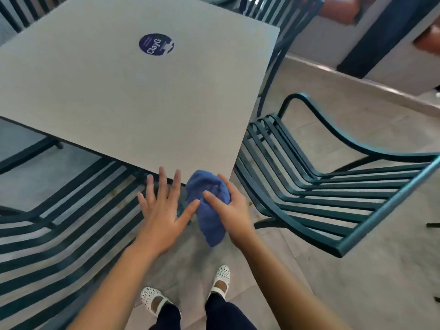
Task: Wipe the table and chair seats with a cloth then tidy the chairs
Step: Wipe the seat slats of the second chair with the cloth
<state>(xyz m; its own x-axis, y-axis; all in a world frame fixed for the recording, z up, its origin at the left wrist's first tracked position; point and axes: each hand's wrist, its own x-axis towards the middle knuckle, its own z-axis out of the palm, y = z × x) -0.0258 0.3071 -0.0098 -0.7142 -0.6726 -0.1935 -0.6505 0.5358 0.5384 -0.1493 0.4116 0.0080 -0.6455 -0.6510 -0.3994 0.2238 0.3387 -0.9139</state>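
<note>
A square grey table (pixel 123 91) with a round purple sticker (pixel 156 44) fills the upper left. At its near corner my right hand (pixel 229 210) is closed around a bunched blue cloth (pixel 209 210), which hangs just off the table's edge. My left hand (pixel 163 210) is held flat with fingers spread beside the cloth, its fingertips at the table's near edge and its thumb touching the cloth. A dark green slatted metal chair (pixel 321 194) stands to the right of the corner, its seat facing the table. A second slatted chair (pixel 59 225) is at lower left, partly under the table.
More dark chairs stand behind the table at top left (pixel 21 13) and top right (pixel 283 17). A low pale wall (pixel 357 44) runs along the right. My feet in white shoes (pixel 188 291) stand on the tiled floor between the two near chairs.
</note>
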